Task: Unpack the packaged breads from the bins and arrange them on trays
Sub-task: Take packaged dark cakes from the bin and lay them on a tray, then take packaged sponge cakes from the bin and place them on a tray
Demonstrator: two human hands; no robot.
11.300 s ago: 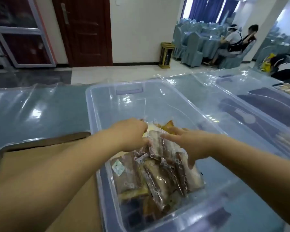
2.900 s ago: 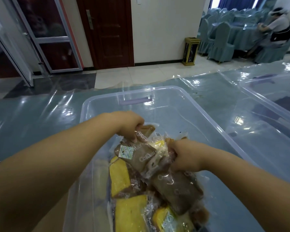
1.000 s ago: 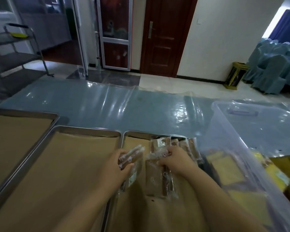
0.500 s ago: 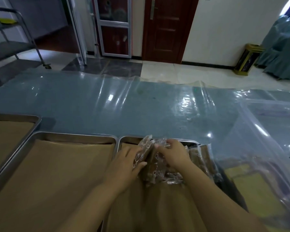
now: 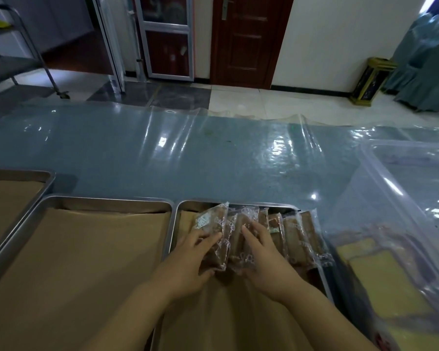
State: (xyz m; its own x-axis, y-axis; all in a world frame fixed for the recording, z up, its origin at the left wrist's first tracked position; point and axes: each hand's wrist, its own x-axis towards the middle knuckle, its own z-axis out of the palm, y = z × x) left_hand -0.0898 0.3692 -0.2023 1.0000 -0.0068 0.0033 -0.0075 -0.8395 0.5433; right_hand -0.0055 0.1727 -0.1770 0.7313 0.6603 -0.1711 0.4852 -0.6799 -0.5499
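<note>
Several brown breads in clear wrappers stand in a row [image 5: 293, 236] along the far end of the right metal tray [image 5: 284, 205], which is lined with brown paper. My left hand [image 5: 190, 257] grips the leftmost packaged bread [image 5: 212, 225], tilted on its edge. My right hand [image 5: 262, 252] presses flat on the neighbouring packaged bread [image 5: 241, 221], fingers apart. The clear plastic bin [image 5: 401, 198] stands at the right with yellow and brown packaged breads [image 5: 380, 279] inside.
A second paper-lined tray [image 5: 104, 201] lies left of the first, and a third tray [image 5: 46, 177] shows at the far left. The blue table [image 5: 175, 153] under clear plastic film stretches beyond. A metal cart [image 5: 23, 62] and a door [image 5: 246, 39] stand behind.
Both hands carried brown packaged breads from the bin to the right tray. In the last second they pushed the packs toward the tray's far end and stood them in the row.
</note>
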